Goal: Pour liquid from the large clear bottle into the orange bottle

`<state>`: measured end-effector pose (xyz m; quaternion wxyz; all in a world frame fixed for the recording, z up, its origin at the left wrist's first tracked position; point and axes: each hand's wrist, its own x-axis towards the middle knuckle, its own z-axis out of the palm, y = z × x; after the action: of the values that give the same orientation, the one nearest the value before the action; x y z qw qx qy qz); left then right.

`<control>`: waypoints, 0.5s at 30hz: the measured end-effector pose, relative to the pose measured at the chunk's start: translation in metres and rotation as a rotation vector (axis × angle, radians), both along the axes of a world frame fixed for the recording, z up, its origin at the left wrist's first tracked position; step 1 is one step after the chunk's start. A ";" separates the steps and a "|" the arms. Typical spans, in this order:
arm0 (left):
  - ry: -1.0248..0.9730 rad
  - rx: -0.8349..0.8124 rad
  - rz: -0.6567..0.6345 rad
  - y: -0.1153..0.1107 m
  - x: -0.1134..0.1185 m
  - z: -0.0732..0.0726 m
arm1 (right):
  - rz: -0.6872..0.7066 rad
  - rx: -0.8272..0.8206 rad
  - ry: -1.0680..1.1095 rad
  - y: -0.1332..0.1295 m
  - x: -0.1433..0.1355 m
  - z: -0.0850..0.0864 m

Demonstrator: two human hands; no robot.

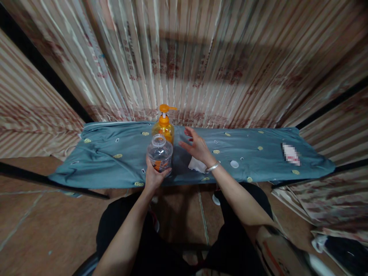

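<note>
My left hand [154, 174] is wrapped round the lower part of a clear plastic bottle [160, 153], which stands upright with its mouth uncapped. Just behind it is a yellow pump bottle [165, 128] with an orange pump head, partly hidden by the clear one. To the right, my right hand [198, 145] hovers with its fingers spread and nothing in them. Beneath that hand lies a piece of white tissue [197, 165], partly covered by the wrist. A round white lid [234, 164] rests on the cloth farther right.
A teal cloth with pineapple prints [258, 168] covers the narrow table. At its right end lies a blurred white packet [291, 154]. Striped curtains [184, 76] hang right behind the table, and dark metal poles [333, 103] slant at both sides.
</note>
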<state>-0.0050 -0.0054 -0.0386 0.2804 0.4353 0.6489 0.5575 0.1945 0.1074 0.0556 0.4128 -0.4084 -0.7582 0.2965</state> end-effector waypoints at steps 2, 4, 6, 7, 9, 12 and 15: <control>-0.026 0.014 -0.007 0.000 0.002 -0.001 | 0.047 -0.046 0.013 0.011 -0.020 0.002; -0.044 0.027 -0.014 0.000 0.003 -0.001 | 0.096 -0.082 0.023 0.018 -0.034 0.000; -0.055 0.031 -0.015 -0.001 0.005 -0.001 | 0.128 -0.099 0.036 0.022 -0.044 -0.003; -0.059 0.032 -0.013 -0.001 0.005 -0.001 | 0.127 -0.104 0.033 0.022 -0.047 -0.005; -0.062 0.027 -0.002 -0.002 0.006 -0.002 | 0.105 -0.115 0.023 0.022 -0.053 -0.009; -0.061 0.015 0.019 -0.003 0.006 -0.004 | 0.080 -0.126 0.023 0.022 -0.060 -0.016; -0.055 0.013 0.034 -0.002 0.005 -0.006 | 0.075 -0.136 0.065 0.022 -0.064 -0.021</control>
<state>0.0003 -0.0077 -0.0441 0.2857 0.4104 0.6448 0.5780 0.1300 0.1295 0.0345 0.3972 -0.3970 -0.7372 0.3757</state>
